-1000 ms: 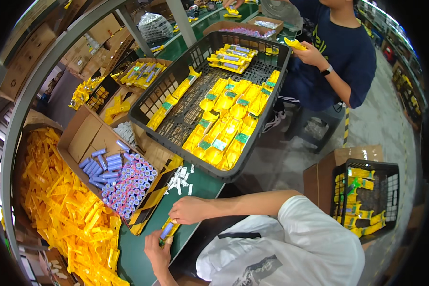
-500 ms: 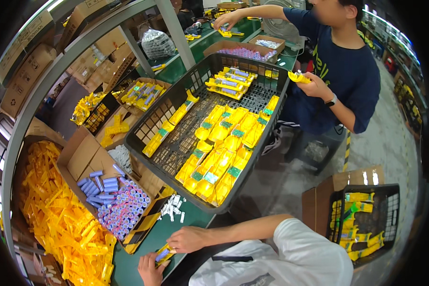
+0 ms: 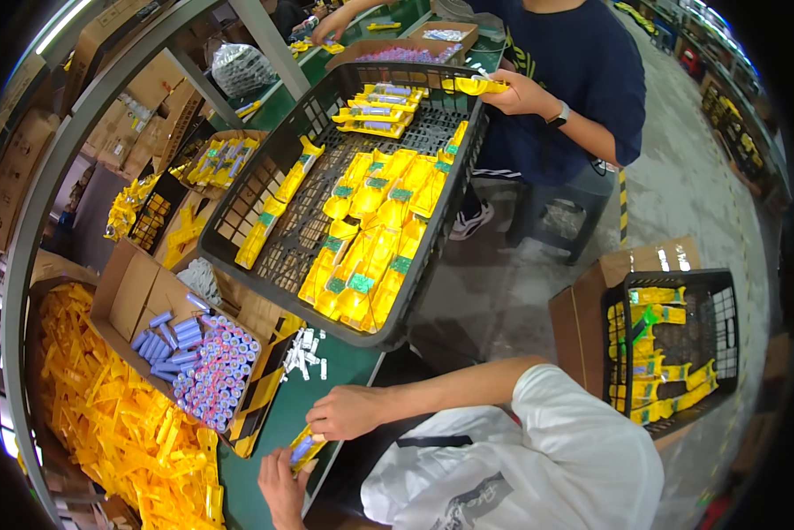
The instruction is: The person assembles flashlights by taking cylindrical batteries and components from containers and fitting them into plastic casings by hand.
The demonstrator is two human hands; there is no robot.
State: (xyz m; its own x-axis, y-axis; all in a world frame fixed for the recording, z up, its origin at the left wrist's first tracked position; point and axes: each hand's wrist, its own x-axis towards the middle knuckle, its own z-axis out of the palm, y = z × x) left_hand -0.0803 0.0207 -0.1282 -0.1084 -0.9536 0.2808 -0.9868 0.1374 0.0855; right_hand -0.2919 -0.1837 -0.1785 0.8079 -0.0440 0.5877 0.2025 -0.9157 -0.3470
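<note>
On the green bench edge lies a small yellow plastic housing [image 3: 302, 454] with a purple cylindrical battery cell [image 3: 305, 444] in it. My left hand [image 3: 282, 484] closes around its near end, thumb against the side. From the far end my right hand [image 3: 346, 412] grips the same housing, its fingers bent down over it; the fingertips are partly hidden. Just beyond, white small parts [image 3: 304, 353] lie in a loose pile on the bench. A cardboard box of purple cells [image 3: 216, 362] stands to the left of my hands.
A heap of empty yellow housings [image 3: 123, 415] fills the far left. A black crate [image 3: 211, 238] with rows of yellow housings rests ahead. Beyond it, a co-worker's hand [image 3: 514, 93] holds a yellow housing. Another black crate [image 3: 734, 353] stands at right.
My view has shifted, so the crates and boxes sit differently in the picture. Both hands stay on the yellow housing. The co-worker's raised arm has shifted toward the picture's upper edge.
</note>
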